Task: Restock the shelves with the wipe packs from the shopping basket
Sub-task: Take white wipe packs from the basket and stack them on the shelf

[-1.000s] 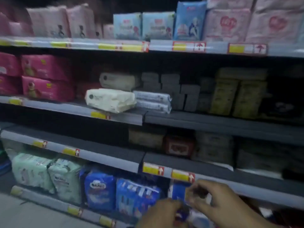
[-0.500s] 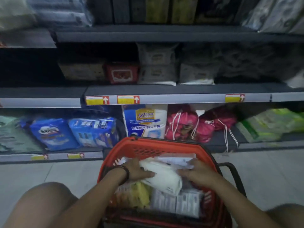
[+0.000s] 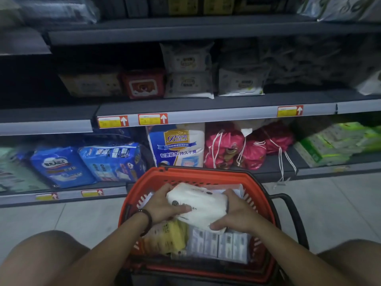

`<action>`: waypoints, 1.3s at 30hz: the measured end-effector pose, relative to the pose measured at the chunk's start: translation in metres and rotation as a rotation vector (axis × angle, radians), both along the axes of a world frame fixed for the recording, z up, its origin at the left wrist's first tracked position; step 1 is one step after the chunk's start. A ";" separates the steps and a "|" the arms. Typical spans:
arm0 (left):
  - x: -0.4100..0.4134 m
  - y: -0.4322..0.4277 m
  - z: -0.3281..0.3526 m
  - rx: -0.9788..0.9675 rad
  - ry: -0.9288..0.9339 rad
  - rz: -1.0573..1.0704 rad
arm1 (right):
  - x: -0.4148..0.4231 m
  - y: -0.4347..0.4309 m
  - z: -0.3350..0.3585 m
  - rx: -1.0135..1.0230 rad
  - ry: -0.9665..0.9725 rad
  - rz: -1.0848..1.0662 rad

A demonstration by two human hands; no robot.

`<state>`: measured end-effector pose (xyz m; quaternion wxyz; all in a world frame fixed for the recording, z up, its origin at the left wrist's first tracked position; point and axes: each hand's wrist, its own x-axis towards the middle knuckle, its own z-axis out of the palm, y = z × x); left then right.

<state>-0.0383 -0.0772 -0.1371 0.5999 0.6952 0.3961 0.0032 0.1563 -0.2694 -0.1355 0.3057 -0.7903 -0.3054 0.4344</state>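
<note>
Wipe pack (image 3: 198, 205), white and soft, lies in the mouth of the red shopping basket (image 3: 185, 173), over the yellow packs (image 3: 171, 234) and the grey-blue packs (image 3: 218, 242) inside; whether it rests on them I cannot tell. Both grips are clamped on it: the left hand (image 3: 162, 205), a dark band (image 3: 146, 220) on its wrist, wraps the pack's left end with the thumb across the top, and the right hand (image 3: 237, 213) curls round the right end. Behind the basket, pale shelved packs (image 3: 187, 83) sit on the middle shelf (image 3: 216, 115).
</note>
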 end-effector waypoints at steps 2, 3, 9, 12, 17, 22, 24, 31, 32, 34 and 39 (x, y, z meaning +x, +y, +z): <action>-0.002 -0.002 0.014 -0.123 -0.111 0.126 | 0.001 0.001 0.003 0.148 -0.060 -0.020; -0.003 -0.002 0.021 -0.165 -0.160 0.187 | 0.001 0.003 0.008 0.221 -0.088 -0.036; -0.002 0.000 0.056 -0.316 -0.392 0.372 | -0.005 0.014 0.034 0.493 -0.036 -0.176; -0.001 -0.001 0.065 -0.317 -0.459 0.425 | -0.007 0.019 0.043 0.576 0.016 -0.269; -0.006 0.003 0.081 -0.347 -0.605 0.412 | -0.005 0.019 0.065 0.693 0.098 -0.288; -0.031 0.009 0.096 -0.181 -0.654 0.351 | -0.019 0.027 0.088 0.755 0.137 -0.232; -0.044 0.013 0.107 -0.127 -0.687 0.350 | -0.032 0.032 0.101 0.787 0.138 -0.243; -0.094 0.052 0.194 0.217 -0.869 0.492 | -0.075 0.108 0.204 1.005 0.055 -0.231; -0.104 0.063 0.211 0.258 -0.900 0.516 | -0.083 0.125 0.225 1.034 0.032 -0.209; -0.127 0.087 0.247 0.329 -0.953 0.551 | -0.102 0.160 0.266 1.077 0.011 -0.146; -0.177 0.155 0.326 0.512 -1.039 0.681 | -0.148 0.261 0.344 1.151 -0.037 0.014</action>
